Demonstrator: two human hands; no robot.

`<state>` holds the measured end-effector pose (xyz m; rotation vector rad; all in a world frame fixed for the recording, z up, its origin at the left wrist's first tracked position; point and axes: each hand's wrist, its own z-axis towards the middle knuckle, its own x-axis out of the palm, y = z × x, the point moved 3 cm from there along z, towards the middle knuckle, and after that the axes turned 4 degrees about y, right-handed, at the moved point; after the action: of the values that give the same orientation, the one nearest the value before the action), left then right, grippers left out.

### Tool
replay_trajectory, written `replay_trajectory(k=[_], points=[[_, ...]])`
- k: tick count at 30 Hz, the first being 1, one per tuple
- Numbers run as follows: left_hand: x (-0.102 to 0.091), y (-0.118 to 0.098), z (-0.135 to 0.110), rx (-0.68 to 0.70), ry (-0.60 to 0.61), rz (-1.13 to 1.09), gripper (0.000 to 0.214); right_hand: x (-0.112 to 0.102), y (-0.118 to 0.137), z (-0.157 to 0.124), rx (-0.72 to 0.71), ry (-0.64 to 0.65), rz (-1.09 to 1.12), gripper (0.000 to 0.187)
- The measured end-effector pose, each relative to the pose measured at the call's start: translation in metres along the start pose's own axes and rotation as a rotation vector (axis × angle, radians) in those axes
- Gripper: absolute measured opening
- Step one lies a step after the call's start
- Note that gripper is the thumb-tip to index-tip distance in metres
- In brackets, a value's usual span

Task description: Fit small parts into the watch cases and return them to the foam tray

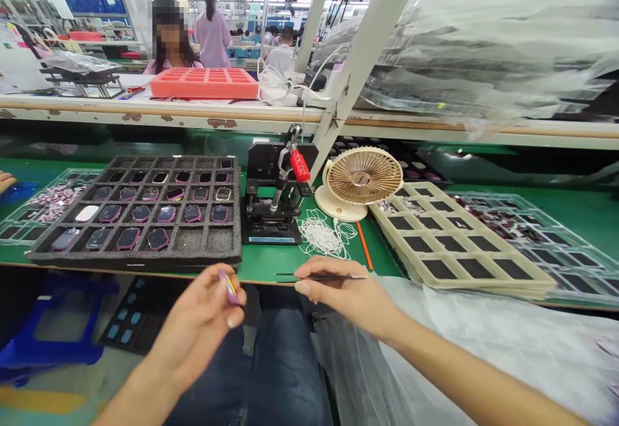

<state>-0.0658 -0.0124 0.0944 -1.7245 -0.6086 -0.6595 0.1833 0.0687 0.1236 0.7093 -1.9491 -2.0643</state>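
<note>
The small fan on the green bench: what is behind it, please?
Behind the fan lies a dark compartment tray holding pinkish pieces. The fan covers part of the tray, so what lies in those compartments cannot be seen.

Assembly workshop, green workbench [271,270], foam parts tray [135,258]

Rough foam tray [135,210], glossy plastic press handle [300,165].

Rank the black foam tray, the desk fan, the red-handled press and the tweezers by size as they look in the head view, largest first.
1. Black foam tray
2. Desk fan and red-handled press: they look about alike, so I won't rank them.
3. Tweezers
</note>
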Motion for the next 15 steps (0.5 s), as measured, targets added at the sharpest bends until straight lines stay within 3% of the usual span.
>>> replay_trajectory(k=[3, 5, 10, 15], points=[[0.016, 0.039, -0.008, -0.148, 0.028, -0.147, 0.019, 0.017, 0.015, -0.013, -0.300, -0.032, -0.103, 0.007], [0.021, 0.052, -0.009, -0.178, 0.049, -0.128, 0.019, 0.026, 0.019, -0.022, -0.455, -0.005, -0.185, 0.016], [0.023, 0.057, -0.013, -0.190, 0.126, -0.057, 0.044, 0.040, 0.014, -0.041, -0.705, 0.130, -0.368, 0.045], [0.023, 0.063, -0.024, -0.178, 0.251, 0.061, 0.031, 0.048, 0.007, -0.049, -0.811, 0.222, -0.364, 0.054]])
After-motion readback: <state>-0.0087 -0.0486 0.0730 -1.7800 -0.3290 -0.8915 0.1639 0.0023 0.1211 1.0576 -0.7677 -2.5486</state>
